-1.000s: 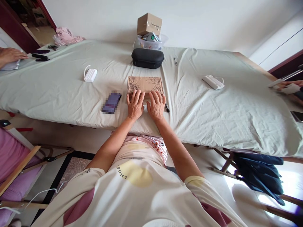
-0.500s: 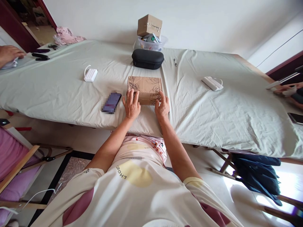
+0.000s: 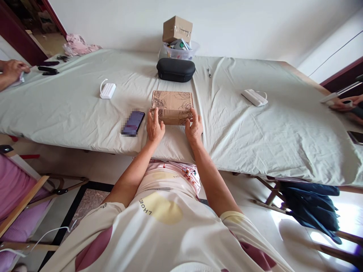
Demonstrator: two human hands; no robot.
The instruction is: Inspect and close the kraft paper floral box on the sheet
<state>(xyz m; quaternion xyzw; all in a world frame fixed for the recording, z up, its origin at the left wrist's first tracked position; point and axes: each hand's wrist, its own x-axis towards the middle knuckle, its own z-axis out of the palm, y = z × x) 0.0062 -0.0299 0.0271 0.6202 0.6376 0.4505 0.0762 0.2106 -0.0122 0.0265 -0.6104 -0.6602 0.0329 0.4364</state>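
Note:
A small brown cardboard box (image 3: 172, 100) with black scribbled line drawings lies on the cloth-covered table in front of me. My left hand (image 3: 155, 127) grips its near left corner, with fingers along the side and thumb at the front face. At the near right corner my right hand (image 3: 194, 127) holds the box the same way. Part of a dark object, too hidden to name, shows beside the right wrist. A phone (image 3: 133, 123), partly pixelated, lies to the left of my left hand.
Behind the box sits a black zip case (image 3: 176, 70), then a clear plastic tub (image 3: 195, 49) with another carton (image 3: 177, 29) on top. White corded blocks lie left (image 3: 108, 91) and right (image 3: 254, 97). Other people's hands show at the left (image 3: 13, 73) and right edges.
My left hand has drawn back from the top of the box to its left side. The right hand stays at its corner. At the left edge, another person's hand has shifted.

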